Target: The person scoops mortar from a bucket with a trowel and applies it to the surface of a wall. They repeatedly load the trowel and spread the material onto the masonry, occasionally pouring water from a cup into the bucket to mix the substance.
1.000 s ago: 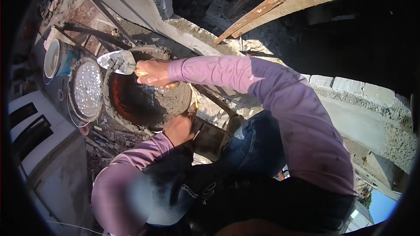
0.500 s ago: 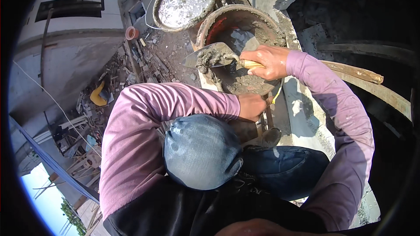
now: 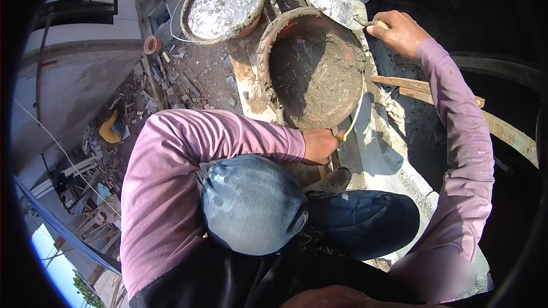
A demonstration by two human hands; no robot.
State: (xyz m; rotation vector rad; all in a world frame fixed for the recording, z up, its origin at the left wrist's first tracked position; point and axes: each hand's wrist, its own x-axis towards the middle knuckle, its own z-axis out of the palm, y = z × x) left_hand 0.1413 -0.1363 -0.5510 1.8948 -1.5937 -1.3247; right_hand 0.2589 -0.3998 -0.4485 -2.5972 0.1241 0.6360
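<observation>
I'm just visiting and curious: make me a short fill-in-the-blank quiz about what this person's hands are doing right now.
1. The right hand holds a ____ by its handle, its blade beyond the pan's far rim.
2. The round pan nearest the knees holds grey ____.
3. The left hand rests at the pan's ____ rim.
4. The second basin lies to the person's ____ of the pan.

Missing words: trowel; mortar; near; left

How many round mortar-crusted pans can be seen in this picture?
2. The round orange pan of grey mortar sits just beyond the left hand; the round pan of shiny wet mix lies farther away, upper left. Others may be hidden.
</observation>
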